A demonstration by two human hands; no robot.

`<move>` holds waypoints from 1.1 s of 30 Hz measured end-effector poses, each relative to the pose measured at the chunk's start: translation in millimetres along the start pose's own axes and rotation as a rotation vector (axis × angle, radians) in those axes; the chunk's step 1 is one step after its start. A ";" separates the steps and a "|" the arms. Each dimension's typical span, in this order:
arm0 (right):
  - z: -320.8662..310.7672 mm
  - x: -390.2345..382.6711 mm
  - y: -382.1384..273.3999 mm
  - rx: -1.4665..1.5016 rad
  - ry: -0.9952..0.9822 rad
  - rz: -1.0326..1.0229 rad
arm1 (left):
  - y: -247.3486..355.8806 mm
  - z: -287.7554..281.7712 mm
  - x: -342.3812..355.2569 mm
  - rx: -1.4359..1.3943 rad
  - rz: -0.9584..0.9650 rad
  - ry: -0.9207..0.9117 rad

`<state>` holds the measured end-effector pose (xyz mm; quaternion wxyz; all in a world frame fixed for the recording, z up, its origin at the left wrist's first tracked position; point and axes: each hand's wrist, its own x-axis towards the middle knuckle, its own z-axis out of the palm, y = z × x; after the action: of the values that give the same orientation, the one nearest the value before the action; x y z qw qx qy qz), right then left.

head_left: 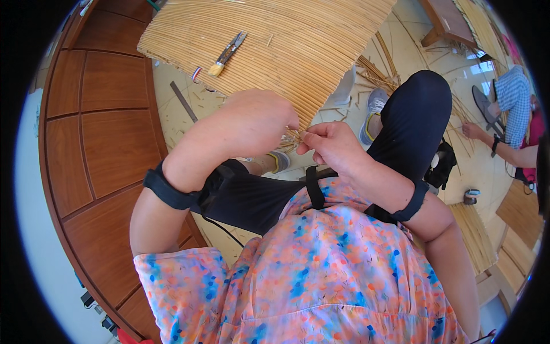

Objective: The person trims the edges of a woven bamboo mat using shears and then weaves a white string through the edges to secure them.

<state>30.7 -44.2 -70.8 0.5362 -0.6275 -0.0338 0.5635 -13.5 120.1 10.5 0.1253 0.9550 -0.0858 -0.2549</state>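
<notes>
A mat of thin tan reeds [275,51], laid side by side, slopes toward me with its near corner between my hands. My left hand [258,120] is closed at that corner, its back turned up and most of its fingertips hidden. Close by on the right, my right hand [334,143] pinches a thin reed end between thumb and forefinger. Short loose reed ends [291,139] stick out between the two hands. On the mat lies a slim black tool [230,53] with a pale yellow end.
Brown wooden panels [114,74] stand along the left. Reed scraps [381,66] litter the tiled floor, where a dark flat strip [183,102] lies. At the right, another person's hand [473,131] reaches toward the floor. A wooden bench leg [432,37] stands at the upper right.
</notes>
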 end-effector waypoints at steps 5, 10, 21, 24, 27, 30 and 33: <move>-1.2 0.9 -1.6 -0.003 -0.035 0.035 | 0.2 -6.6 1.4 -0.019 -0.034 -0.075; 1.2 1.4 -1.4 -0.006 -0.023 0.026 | -4.9 -6.7 0.9 -0.045 -0.004 -0.086; 2.0 1.1 -0.9 0.028 -0.012 0.040 | -23.7 2.0 -3.3 -0.190 0.080 -0.016; 1.4 2.3 1.0 0.037 -0.020 0.025 | -26.5 5.6 -2.8 -0.260 0.101 0.024; 1.8 1.4 -0.1 0.026 -0.026 0.002 | -22.4 7.4 -4.2 -0.215 0.106 0.052; 3.0 0.2 -0.3 0.024 -0.008 0.001 | -13.6 7.8 -7.0 -0.113 0.026 0.067; 2.5 0.2 0.3 0.031 0.000 -0.001 | -4.6 5.5 -7.7 -0.008 -0.017 0.068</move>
<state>28.8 -42.7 -70.6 0.5463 -0.6189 -0.0255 0.5637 -22.5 125.1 8.2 0.1300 0.9632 -0.0725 -0.2236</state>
